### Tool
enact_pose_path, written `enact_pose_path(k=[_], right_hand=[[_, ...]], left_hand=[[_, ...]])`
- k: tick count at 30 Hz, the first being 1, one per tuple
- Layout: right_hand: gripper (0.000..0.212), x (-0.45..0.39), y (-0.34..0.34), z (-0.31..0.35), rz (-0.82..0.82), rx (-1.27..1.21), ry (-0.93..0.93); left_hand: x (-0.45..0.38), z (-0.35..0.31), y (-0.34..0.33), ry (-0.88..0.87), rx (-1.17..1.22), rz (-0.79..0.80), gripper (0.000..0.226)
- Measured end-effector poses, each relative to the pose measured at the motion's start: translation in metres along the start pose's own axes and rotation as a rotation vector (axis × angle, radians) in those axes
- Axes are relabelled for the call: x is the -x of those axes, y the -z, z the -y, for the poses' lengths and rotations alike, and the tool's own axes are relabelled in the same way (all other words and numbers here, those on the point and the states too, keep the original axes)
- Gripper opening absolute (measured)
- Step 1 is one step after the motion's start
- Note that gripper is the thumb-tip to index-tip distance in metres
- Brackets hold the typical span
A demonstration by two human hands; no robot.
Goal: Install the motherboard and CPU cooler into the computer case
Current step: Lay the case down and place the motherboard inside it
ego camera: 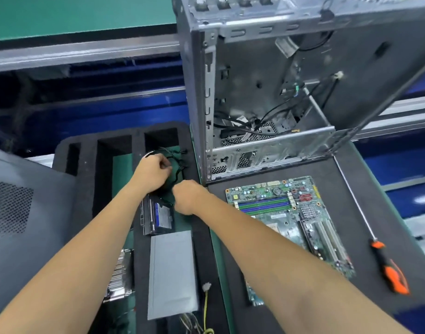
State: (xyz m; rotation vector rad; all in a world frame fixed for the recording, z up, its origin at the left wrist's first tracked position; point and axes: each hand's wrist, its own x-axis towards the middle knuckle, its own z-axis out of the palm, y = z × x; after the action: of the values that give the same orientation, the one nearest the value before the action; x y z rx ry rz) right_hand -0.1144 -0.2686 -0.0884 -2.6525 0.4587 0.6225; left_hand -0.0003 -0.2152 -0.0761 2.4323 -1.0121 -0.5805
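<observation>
1. The left hand (151, 170) reaches into the black foam tray (86, 150), fingers curled round a bundle of black cables (176, 162) in the tray's far right compartment.
2. The right hand (187, 196) is just beside it, knuckles up and fingers curled under; it seems to grip the same dark part the cables run from, though what it holds is hidden beneath the hand.
3. The motherboard (288, 213) lies flat on the dark mat (365, 196) to the right of the tray, partly covered by the right forearm.
4. The computer case (267, 92) stands open at the far edge of the mat, just beyond the motherboard, with loose black wires hanging inside near its floor.
5. A long screwdriver (385, 263) with an orange and black handle lies on the mat to the right of the motherboard, its shaft pointing toward the case.
6. In the tray, nearer than the hands, sits a drive with a blue-and-white label (158, 216), and nearer still a grey metal box (171, 273) with yellow wires trailing from its near end.
7. A finned metal block (121, 273) shows beside the left forearm, mostly hidden by it.
8. A grey perforated side panel (19, 213) lies at the far left.
</observation>
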Motion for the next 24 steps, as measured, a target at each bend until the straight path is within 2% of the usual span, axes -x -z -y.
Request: enact_pose_path(k=[4, 8, 11, 14, 17, 19, 22, 24], right_hand=[[0.027, 0.022, 0.001, 0.004, 0.045, -0.08, 0.013], [0.007, 0.043, 0.01, 0.002, -0.018, -0.152, 0.024], [0.006, 0.058, 0.011, -0.003, -0.08, -0.181, 0.05], [0.028, 0.076, 0.013, -0.012, -0.133, -0.167, 0.1], [0.046, 0.098, 0.019, -0.031, -0.103, -0.232, 0.08], [0.042, 0.113, 0.021, -0.049, -0.071, -0.282, 0.03], [0.022, 0.131, 0.025, -0.078, -0.016, -0.372, -0.07], [0.021, 0.142, 0.027, -0.095, -0.061, -0.384, -0.123]], left_hand=[[0.014, -0.006, -0.004, -0.007, 0.014, 0.009, 0.012], [0.03, -0.011, -0.007, -0.036, 0.026, -0.066, 0.012], [0.045, -0.013, -0.01, -0.056, -0.004, -0.085, 0.012], [0.064, -0.016, -0.015, -0.053, 0.005, -0.107, 0.012], [0.078, -0.024, -0.02, -0.064, 0.032, -0.141, 0.012], [0.085, -0.032, -0.024, -0.067, 0.043, -0.142, 0.013], [0.093, -0.042, -0.03, -0.072, 0.053, -0.13, 0.014], [0.099, -0.049, -0.036, -0.084, 0.052, -0.135, 0.013]])
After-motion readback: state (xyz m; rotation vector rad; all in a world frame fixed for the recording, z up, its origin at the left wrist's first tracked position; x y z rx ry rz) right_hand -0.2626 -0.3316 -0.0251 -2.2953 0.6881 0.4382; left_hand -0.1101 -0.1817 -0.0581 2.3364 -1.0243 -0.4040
